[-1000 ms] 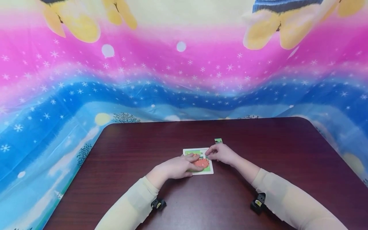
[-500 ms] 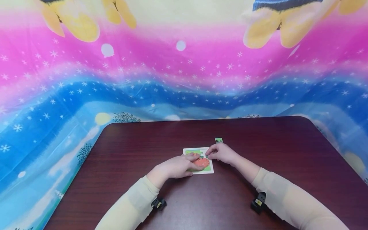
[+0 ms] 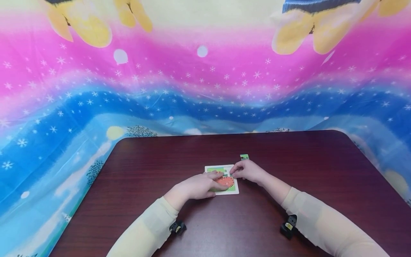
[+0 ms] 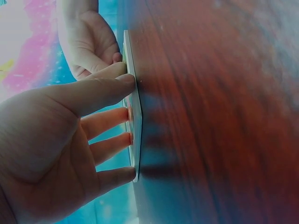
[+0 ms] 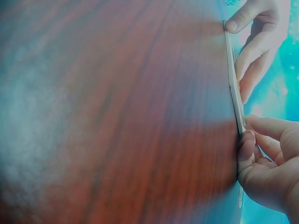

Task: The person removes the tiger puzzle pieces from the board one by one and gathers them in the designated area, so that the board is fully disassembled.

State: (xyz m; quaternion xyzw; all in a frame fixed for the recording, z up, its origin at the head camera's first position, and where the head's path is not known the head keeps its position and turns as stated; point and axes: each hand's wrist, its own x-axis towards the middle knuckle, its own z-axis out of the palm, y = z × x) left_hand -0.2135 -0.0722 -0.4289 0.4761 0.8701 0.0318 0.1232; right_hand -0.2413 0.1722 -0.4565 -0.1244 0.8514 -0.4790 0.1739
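A flat puzzle board (image 3: pixel 237 189) with a white border and an orange, striped picture on green lies on the table. The left hand (image 3: pixel 196 186) rests on its left part with fingers spread; in the left wrist view the fingertips (image 4: pixel 125 138) of that hand press on the board (image 4: pixel 137 154). At the board's upper right edge, the right hand (image 3: pixel 249 172) has bent fingers and pinches a small piece, mostly covered by the fingertips. In the right wrist view, the right hand (image 5: pixel 271 161) touches the edge of the board (image 5: pixel 233 88).
Just beyond the right hand, a small green puzzle piece (image 3: pixel 244 156) lies on the dark red-brown table (image 3: pixel 160 153). A colourful printed cloth (image 3: pixel 205 89) hangs behind the table and along its sides. A dark wrist camera (image 3: pixel 288 226) sits under the right sleeve.
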